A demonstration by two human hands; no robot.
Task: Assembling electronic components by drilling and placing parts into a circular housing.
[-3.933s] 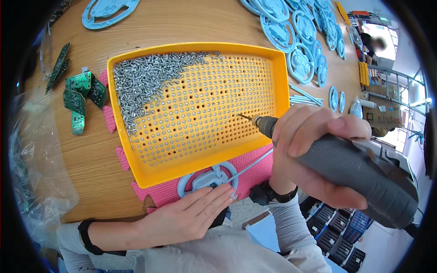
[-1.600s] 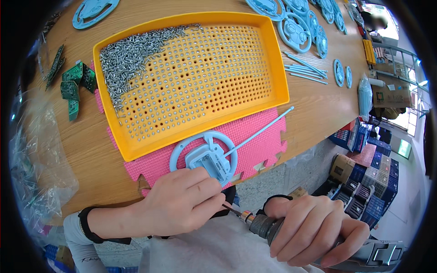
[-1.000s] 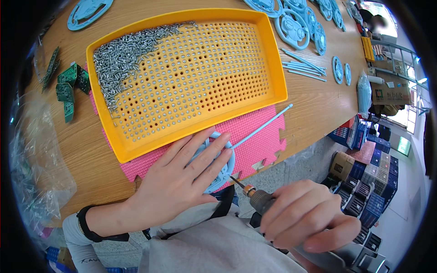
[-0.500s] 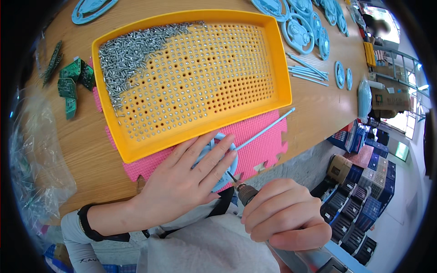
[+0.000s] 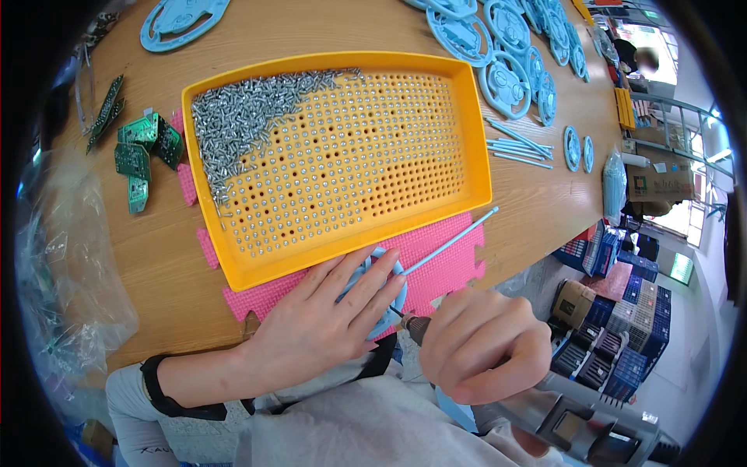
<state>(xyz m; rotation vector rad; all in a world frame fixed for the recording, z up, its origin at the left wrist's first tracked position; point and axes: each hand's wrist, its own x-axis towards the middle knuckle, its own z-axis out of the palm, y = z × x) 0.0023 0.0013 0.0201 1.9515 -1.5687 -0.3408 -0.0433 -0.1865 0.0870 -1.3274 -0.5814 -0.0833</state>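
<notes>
My left hand [image 5: 319,315] lies flat with its fingers stretched over a light blue plastic ring-shaped part [image 5: 387,324], like a toy steering wheel, pressing it on a pink foam mat [image 5: 447,251]. Most of that part is hidden under the fingers. Wrapped round a power screwdriver [image 5: 564,416] is my right hand [image 5: 486,346]. The dark bit meets the part's lower right edge beside my left fingertips; its exact contact point is too small to make out. A thin light blue rod [image 5: 451,240] slants away from the part across the mat.
Beyond my hands, a yellow tray [image 5: 484,148] with rows of holes holds many silver screws [image 5: 233,117]. Green circuit boards [image 5: 138,156] and a clear plastic bag [image 5: 78,257] are at left. More blue wheel parts [image 5: 506,86] and rods [image 5: 521,148] lie at far right.
The tray and table sit lower in the picture. My right hand has tilted the screwdriver, and more of its body shows. My left hand stays flat on the blue part.
</notes>
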